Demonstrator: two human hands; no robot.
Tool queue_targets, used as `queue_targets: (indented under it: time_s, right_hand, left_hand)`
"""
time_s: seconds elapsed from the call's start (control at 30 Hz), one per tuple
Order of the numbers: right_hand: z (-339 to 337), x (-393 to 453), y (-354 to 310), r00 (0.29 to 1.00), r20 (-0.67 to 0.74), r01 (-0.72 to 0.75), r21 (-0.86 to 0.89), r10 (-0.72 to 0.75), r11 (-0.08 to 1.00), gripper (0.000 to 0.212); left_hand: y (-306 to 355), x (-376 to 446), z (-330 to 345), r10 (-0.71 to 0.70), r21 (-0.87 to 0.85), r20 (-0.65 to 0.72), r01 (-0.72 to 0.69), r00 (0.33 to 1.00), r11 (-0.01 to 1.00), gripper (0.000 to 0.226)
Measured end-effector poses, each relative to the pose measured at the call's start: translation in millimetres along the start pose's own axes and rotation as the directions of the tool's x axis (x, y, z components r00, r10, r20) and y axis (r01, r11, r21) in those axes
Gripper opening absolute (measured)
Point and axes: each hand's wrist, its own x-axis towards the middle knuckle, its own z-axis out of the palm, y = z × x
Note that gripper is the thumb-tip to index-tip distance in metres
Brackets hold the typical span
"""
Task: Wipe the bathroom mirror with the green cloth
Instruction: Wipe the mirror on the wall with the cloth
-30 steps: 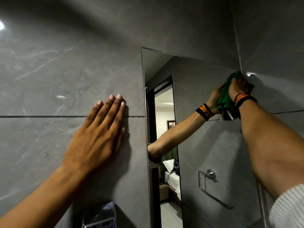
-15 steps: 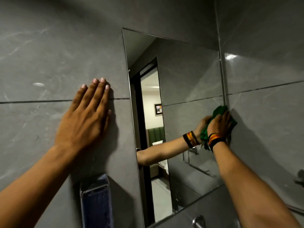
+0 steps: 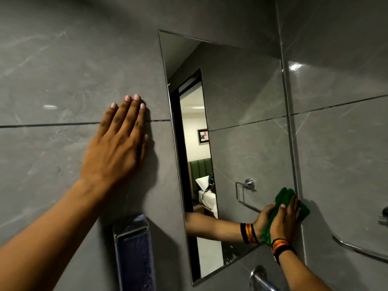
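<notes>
A tall frameless mirror (image 3: 241, 97) hangs on the grey tiled wall, reaching into the corner on the right. The green cloth (image 3: 283, 196) is bunched against the glass at the mirror's lower right corner. My right hand (image 3: 284, 221) presses flat on it, fingers spread over the cloth; striped bands circle the wrist. The hand and cloth are doubled in the reflection. My left hand (image 3: 117, 148) lies flat on the wall tile left of the mirror, fingers together, holding nothing.
A clear box-shaped holder (image 3: 134, 253) is fixed to the wall below my left hand. A chrome tap (image 3: 260, 278) sticks out under the mirror. A chrome rail (image 3: 361, 248) runs along the right wall. White specks dot the mirror's bottom edge (image 3: 231, 257).
My right hand has slid the cloth down the mirror's right edge from the top corner to the lower corner. My left hand has stayed flat on the wall.
</notes>
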Motion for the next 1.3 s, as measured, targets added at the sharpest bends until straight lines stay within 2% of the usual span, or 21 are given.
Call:
queue_targets:
  time_s: [0.17,0.33,0.5,0.63,0.7,0.77,0.93,1.03,1.13,1.3]
  right_hand:
    - [8.1,-41.0,-12.5,0.979,0.057,0.197,0.001,-0.197,0.98,0.061]
    - [14.7,-99.2,-48.4,0.92,0.086,0.387,-0.051,-0.382,0.921,0.063]
    - [23.2,-172.0,-74.8,0.812,0.205,0.572,-0.094,-0.546,0.815,0.063]
    - [35.5,-221.1,-82.7,0.728,0.227,0.675,-0.074,-0.647,0.734,0.067]
    - [37.5,-230.3,-89.6,0.729,0.218,0.675,-0.07,-0.649,0.734,0.064]
    - [36.6,-233.1,-97.4,0.758,0.219,0.635,-0.035,-0.614,0.772,0.06]
    - [37.5,-230.6,-135.7,0.84,0.156,0.499,0.152,-0.519,0.853,0.051]
    - [43.4,-210.7,-190.0,0.891,0.057,0.407,0.335,-0.45,0.85,0.052]
    - [48.1,-180.9,-255.1,0.915,-0.017,0.36,0.483,-0.402,0.798,0.051]
    - [46.1,-150.9,-359.0,0.894,-0.098,0.424,0.505,-0.438,0.752,0.05]
  left_hand:
    - [-1.2,-0.3,1.8,0.002,0.022,-0.002,-0.002,1.0,1.0,0.068]
    - [-2.1,0.0,2.7,0.002,0.015,-0.018,-0.002,1.0,1.0,0.067]
    - [-1.7,0.1,3.5,0.001,0.021,-0.018,0.0,1.0,1.0,0.067]
    - [-0.7,0.1,1.5,-0.005,0.007,-0.011,0.005,1.0,1.0,0.067]
    - [-0.5,0.1,-0.4,-0.011,0.005,0.006,0.011,1.0,1.0,0.067]
    - [0.3,-0.4,-1.6,-0.02,0.006,0.021,0.019,1.0,1.0,0.067]
    - [1.5,-1.3,-5.5,-0.029,-0.006,0.036,0.029,0.999,1.0,0.066]
    - [1.4,-0.9,-8.6,-0.029,-0.003,0.069,0.03,0.997,1.0,0.065]
    - [1.0,-0.4,-17.2,-0.014,-0.03,0.11,0.018,0.994,0.999,0.066]
    - [-21.4,-14.3,-49.8,-0.059,-0.017,0.077,0.06,0.995,0.998,0.063]
